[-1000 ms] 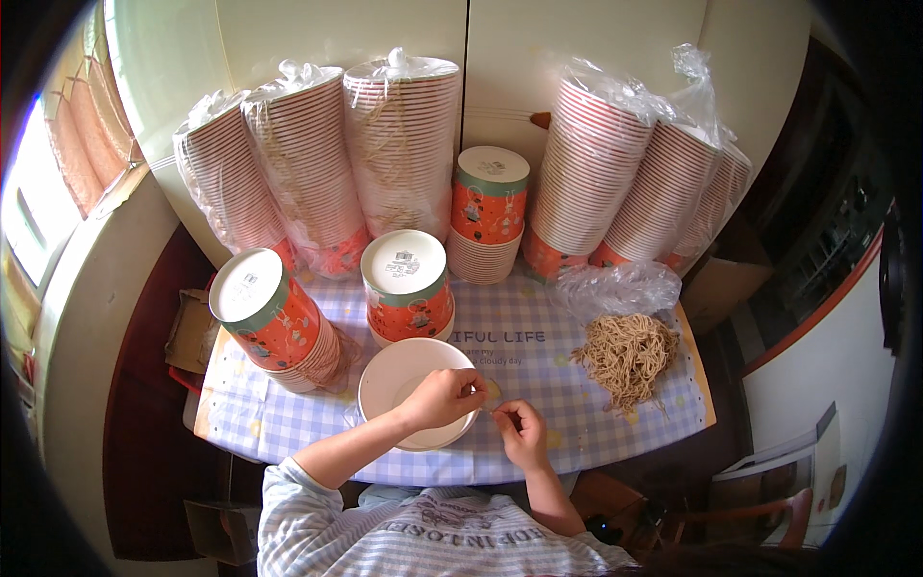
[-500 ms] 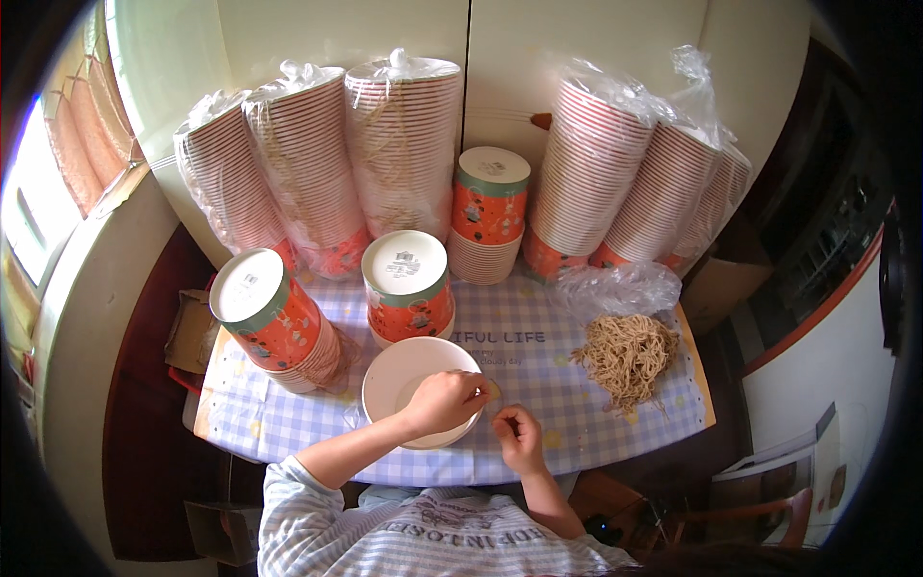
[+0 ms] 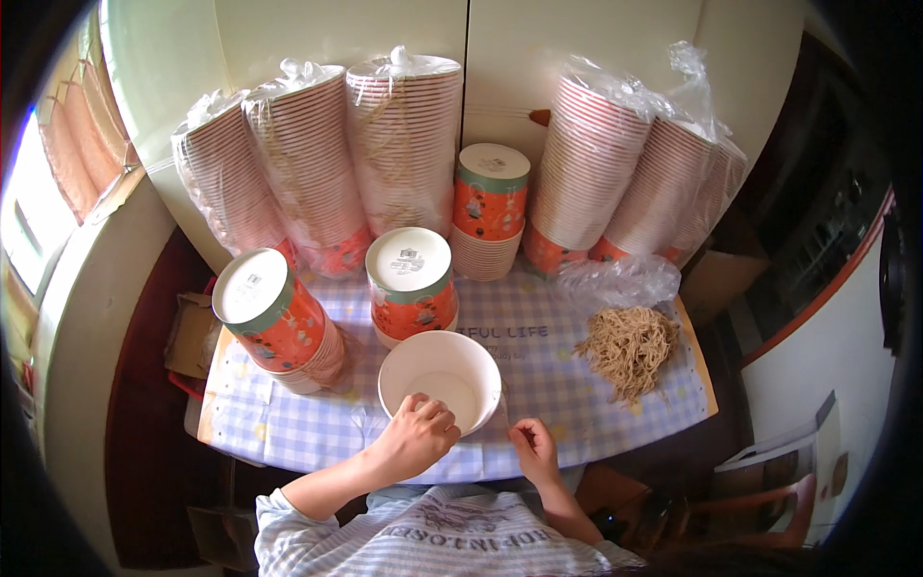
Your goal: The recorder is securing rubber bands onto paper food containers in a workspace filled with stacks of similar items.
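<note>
A white paper tub (image 3: 396,365) stands open at the middle front of the table, its mouth tilted toward me. My left hand (image 3: 420,438) is closed over its near rim, with the curled fingers at the inside wall. To the right of the tub, close to the table's front edge, my right hand (image 3: 535,450) is closed with thumb and fingers pressed together. Whatever it pinches is too small to make out. Just behind the open tub, a stack of orange-and-green paper tubs (image 3: 413,310) stands upside down.
More upside-down tubs stand at the left (image 3: 279,327) and back centre (image 3: 492,207). Tall plastic-wrapped tub stacks (image 3: 402,144) line the wall, including a stack at right (image 3: 586,173). A heap of tan strands (image 3: 628,352) lies at right beside crumpled clear plastic (image 3: 615,285).
My left hand has moved from the tub's right rim, near my right hand, to its near rim. The tub sits slightly further right and its mouth faces me more. My right hand has shifted slightly right.
</note>
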Action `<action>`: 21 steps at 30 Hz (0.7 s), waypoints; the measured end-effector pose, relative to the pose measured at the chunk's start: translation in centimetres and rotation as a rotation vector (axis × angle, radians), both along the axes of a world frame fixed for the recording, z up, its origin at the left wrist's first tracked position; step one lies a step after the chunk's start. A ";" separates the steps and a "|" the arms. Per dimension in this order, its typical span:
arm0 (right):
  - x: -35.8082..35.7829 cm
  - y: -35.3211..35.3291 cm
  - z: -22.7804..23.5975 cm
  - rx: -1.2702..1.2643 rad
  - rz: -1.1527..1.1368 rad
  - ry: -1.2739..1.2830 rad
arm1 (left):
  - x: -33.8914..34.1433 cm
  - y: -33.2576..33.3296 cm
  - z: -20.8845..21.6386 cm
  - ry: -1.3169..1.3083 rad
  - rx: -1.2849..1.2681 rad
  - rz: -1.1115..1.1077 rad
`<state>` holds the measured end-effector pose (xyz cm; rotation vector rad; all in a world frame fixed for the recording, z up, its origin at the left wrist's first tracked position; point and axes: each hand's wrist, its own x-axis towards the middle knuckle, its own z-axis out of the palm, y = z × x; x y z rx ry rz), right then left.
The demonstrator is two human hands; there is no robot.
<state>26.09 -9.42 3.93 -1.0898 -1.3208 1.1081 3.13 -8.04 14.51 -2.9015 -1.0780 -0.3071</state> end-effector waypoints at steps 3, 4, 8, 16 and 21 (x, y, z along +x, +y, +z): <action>-0.5 -1.5 -0.4 -0.039 -0.008 -0.035 | -0.4 0.2 0.0 -0.048 0.024 0.025; -0.6 -2.0 -0.6 -0.063 0.006 0.018 | -0.6 0.6 -0.5 -0.053 0.050 0.024; -1.5 -4.0 -0.6 -0.147 0.034 0.123 | -2.0 3.3 -1.7 -0.155 0.102 0.072; -3.0 -5.2 -0.2 -0.441 0.329 0.239 | -2.1 7.0 -2.6 -0.321 0.162 0.087; -4.5 -3.8 -0.4 -0.382 0.455 0.042 | -0.6 4.3 -3.8 -0.584 0.124 0.311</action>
